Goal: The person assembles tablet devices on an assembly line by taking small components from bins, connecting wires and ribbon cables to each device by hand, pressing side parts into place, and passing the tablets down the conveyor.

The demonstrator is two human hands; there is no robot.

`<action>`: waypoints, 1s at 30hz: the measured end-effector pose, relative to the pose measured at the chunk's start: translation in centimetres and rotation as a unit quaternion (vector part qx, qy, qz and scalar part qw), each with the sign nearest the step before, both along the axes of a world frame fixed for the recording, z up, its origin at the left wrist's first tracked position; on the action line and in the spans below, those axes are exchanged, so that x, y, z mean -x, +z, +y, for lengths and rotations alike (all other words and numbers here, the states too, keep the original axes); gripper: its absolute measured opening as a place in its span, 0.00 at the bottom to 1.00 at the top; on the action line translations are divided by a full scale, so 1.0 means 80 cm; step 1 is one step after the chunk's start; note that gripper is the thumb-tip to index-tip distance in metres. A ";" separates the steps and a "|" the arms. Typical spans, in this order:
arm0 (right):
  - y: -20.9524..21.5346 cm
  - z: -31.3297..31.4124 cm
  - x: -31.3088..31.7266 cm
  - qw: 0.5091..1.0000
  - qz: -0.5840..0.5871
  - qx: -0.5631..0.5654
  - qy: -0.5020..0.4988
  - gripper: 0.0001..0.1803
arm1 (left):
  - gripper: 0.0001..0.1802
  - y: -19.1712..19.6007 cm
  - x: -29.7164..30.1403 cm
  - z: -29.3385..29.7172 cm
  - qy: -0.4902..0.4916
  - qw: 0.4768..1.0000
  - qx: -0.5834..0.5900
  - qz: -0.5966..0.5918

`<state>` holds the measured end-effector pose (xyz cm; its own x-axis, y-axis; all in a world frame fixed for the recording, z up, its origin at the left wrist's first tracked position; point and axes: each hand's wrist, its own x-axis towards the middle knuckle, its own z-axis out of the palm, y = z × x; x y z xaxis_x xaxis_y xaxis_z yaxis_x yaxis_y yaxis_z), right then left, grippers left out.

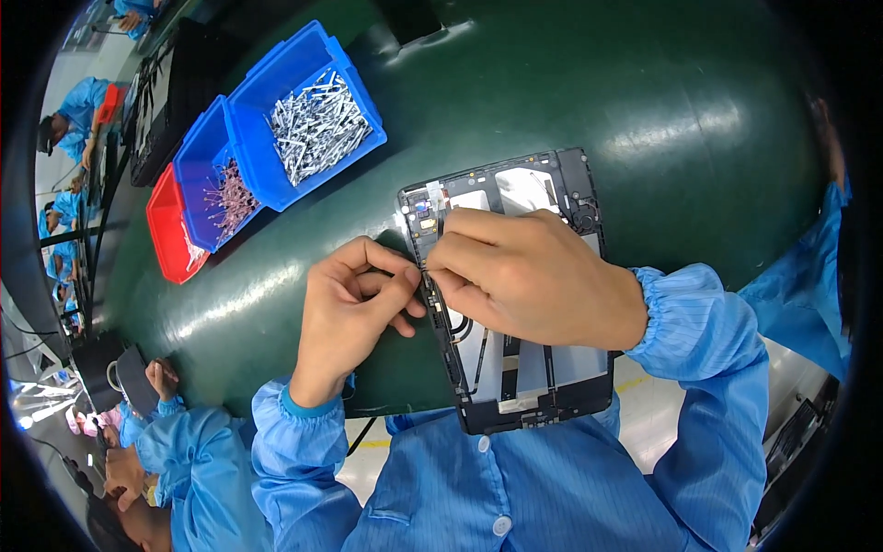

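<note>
At the near edge of a dark green work table [644,110], a black rectangular tablet frame [515,304] lies flat. Left hand [354,308] and right hand [533,276] pinch together at its left rim. Beyond it sit blue plastic bins [303,115].

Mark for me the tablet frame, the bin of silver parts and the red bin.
tablet frame [552,391]: head view, on the lower part of its open back.
blue bin of silver parts [276,78]: head view, on its bare blue wall.
red bin [164,241]: head view, on its floor.
</note>
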<state>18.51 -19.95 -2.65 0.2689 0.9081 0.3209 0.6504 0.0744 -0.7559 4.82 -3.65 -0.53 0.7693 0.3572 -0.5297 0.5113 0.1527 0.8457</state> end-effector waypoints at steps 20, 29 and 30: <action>0.010 -0.006 0.009 0.997 0.014 0.017 -0.079 0.06 | 0.05 -0.011 0.007 -0.005 0.020 1.000 -0.002 -0.022; 0.024 0.005 0.010 0.996 -0.013 0.052 -0.073 0.06 | 0.06 0.001 -0.002 0.001 -0.029 0.999 -0.010 -0.027; 0.028 0.007 0.010 0.995 -0.012 0.073 -0.073 0.06 | 0.07 -0.006 -0.001 0.005 -0.038 0.998 -0.002 -0.041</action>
<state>17.71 -19.36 -0.39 0.3944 0.8976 0.1967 0.6646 -0.1308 -0.7356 4.91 -3.28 -0.99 0.8346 0.2980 -0.4633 0.4509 0.1136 0.8853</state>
